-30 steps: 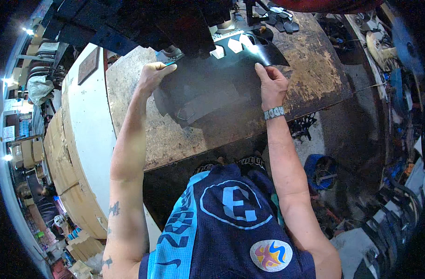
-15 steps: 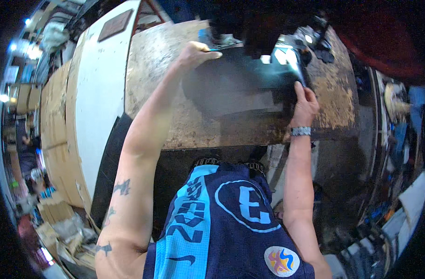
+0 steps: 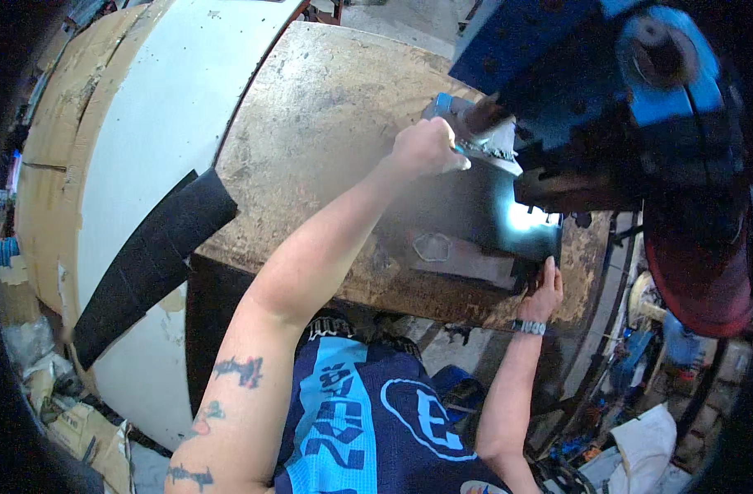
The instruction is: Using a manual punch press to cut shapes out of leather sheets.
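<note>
My left hand (image 3: pixel 430 148) is closed at the far left edge of a dark, thin sheet (image 3: pixel 475 214), with a small teal bit showing at the fingertips beside a metal part (image 3: pixel 488 123) under a large dark machine head (image 3: pixel 558 74). My right hand (image 3: pixel 544 288) pinches the sheet's right edge near the front of the worn wooden table (image 3: pixel 311 99). Bright light falls on the sheet beside the machine, which hides part of it. A pale pentagon outline shows near the sheet's front.
A curved black strip (image 3: pixel 154 263) lies on a white board (image 3: pixel 162 74) at the left, beside cardboard (image 3: pixel 55 140). A red curved machine part (image 3: pixel 698 288) hangs at the right, above floor clutter. A blue container (image 3: pixel 455 387) stands below the table.
My view has swung leftward, so the machine now fills the upper right and the black strip shows fully. Both hands stay on the sheet, now appearing further right, the right one lower.
</note>
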Demonstrator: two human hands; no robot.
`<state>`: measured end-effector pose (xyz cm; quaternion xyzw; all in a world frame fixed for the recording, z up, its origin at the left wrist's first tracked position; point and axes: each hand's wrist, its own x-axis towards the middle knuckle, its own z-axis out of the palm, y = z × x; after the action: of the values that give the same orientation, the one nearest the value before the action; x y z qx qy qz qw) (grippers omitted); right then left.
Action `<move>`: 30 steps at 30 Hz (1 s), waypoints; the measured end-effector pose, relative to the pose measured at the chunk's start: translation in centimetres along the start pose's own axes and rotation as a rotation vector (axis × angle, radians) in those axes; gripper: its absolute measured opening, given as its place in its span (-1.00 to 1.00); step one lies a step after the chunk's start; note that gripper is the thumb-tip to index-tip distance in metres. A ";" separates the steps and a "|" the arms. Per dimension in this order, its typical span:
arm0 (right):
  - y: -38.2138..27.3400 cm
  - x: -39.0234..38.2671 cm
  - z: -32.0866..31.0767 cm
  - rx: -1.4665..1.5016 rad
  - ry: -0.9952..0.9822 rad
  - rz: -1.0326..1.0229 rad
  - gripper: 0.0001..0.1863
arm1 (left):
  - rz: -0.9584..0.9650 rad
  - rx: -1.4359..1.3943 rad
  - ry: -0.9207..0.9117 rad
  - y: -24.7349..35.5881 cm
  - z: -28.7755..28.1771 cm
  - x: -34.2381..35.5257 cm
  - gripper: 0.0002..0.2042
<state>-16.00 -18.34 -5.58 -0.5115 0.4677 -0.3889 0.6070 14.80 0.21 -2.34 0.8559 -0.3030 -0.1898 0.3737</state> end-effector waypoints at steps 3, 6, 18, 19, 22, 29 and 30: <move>-1.1 -0.9 0.6 -0.001 -0.030 0.040 -0.86 | 0.010 -0.041 -0.064 -0.1 -0.6 -0.7 -0.61; -1.5 -0.6 0.3 0.003 -0.077 0.017 -0.85 | 0.020 -0.034 -0.044 0.3 -0.4 -0.9 -0.63; -1.9 -0.7 1.1 -0.012 -0.061 0.051 -0.89 | 0.006 -0.051 -0.034 0.0 -0.3 -0.6 -0.69; -1.9 -0.6 0.9 -0.043 -0.006 0.033 -0.89 | 0.009 -0.056 -0.040 0.0 -0.3 -0.5 -0.69; -2.3 -0.9 1.5 -0.040 -0.015 0.025 -0.88 | 0.027 -0.061 -0.022 0.1 0.0 -0.4 -0.72; -2.1 -0.4 0.5 -0.100 0.031 0.034 -0.88 | 0.004 -0.006 -0.064 0.7 0.0 -0.7 -0.71; -2.5 -1.1 1.2 -0.068 0.042 0.064 -0.88 | 0.005 -0.002 -0.056 0.8 -0.1 -0.8 -0.71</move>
<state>-15.08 -17.39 -2.89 -0.5083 0.5094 -0.3636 0.5916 13.94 0.39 -1.62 0.8492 -0.3151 -0.2131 0.3662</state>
